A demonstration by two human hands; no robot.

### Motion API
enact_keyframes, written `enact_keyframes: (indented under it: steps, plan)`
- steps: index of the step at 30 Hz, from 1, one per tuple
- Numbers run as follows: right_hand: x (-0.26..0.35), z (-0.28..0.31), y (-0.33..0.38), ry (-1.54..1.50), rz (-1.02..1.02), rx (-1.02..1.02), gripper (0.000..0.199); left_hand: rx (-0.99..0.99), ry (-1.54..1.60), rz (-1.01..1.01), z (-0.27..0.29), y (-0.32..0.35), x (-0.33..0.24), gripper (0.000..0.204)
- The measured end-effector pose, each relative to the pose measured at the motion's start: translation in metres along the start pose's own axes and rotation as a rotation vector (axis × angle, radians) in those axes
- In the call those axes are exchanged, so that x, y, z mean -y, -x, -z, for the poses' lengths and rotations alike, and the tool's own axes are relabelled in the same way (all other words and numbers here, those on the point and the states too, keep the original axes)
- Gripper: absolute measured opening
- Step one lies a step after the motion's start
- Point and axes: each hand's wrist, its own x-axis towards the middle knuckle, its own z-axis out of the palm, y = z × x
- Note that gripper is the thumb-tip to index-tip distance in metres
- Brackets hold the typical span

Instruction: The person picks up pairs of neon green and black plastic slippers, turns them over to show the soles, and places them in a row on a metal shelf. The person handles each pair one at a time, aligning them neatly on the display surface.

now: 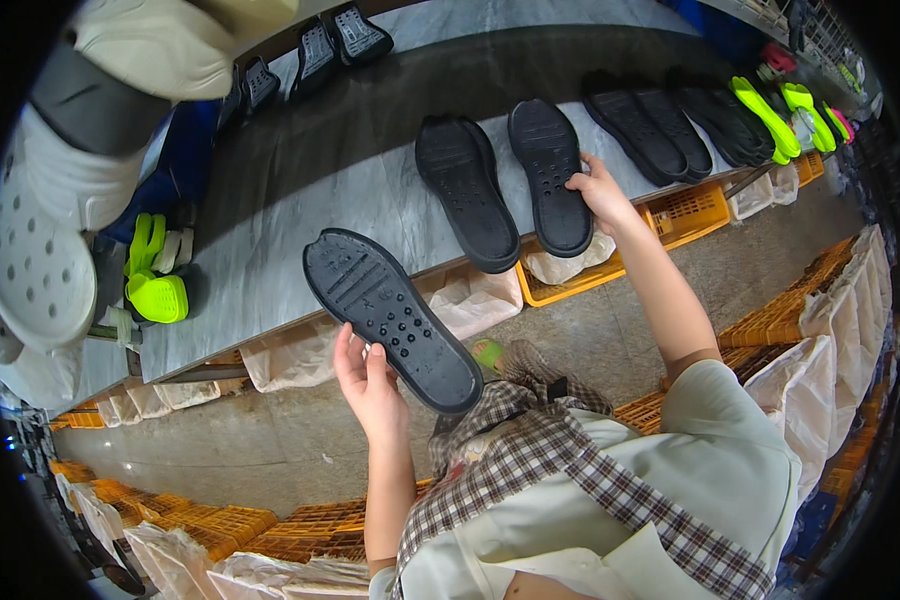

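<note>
My left hand [368, 385] holds a black shoe sole [390, 318] by its lower edge, tread side up, just off the front edge of the grey conveyor belt [320, 190]. My right hand [602, 192] reaches out to the belt and grips the edge of another black sole [550, 170] lying there. A third black sole [465, 190] lies on the belt just left of it, its toe hanging over the front edge.
More black soles [650, 125] and neon green soles [770, 115] lie further right on the belt. White and neon green clogs [155, 280] sit at the left. Orange crates [685, 210] and plastic-lined bins stand below the belt and around me on the concrete floor.
</note>
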Motion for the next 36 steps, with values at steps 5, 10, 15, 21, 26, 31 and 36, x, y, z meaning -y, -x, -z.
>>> enact_keyframes:
  steps: [5, 10, 15, 21, 26, 31, 36]
  plan:
    - [-0.013, -0.003, -0.024, 0.465, 0.206, 0.032, 0.066, -0.037, -0.037, 0.029, -0.001, -0.004, 0.005, 0.044]
    - [0.002, -0.016, 0.02, 0.764, 0.929, 0.023, 0.046, -0.084, -0.003, 0.036, -0.002, -0.008, 0.007, 0.043]
    - [0.002, -0.044, 0.072, 0.902, 0.96, 0.532, 0.059, -0.103, 0.011, 0.038, -0.003, -0.012, 0.01, 0.043]
    - [-0.015, -0.051, 0.076, 0.979, 0.947, 0.446, 0.04, -0.114, 0.007, 0.042, -0.004, -0.013, 0.01, 0.044]
    - [-0.014, -0.048, 0.073, 0.654, 0.997, 0.377, 0.034, -0.118, 0.008, 0.039, -0.003, -0.013, 0.011, 0.044]
    - [-0.001, -0.033, 0.076, 0.318, 0.916, 0.089, 0.035, -0.163, -0.001, 0.034, 0.002, -0.01, 0.012, 0.042]
    - [0.001, -0.011, 0.067, 0.183, 0.992, -0.131, 0.035, -0.203, -0.035, 0.011, 0.003, -0.009, 0.012, 0.042]
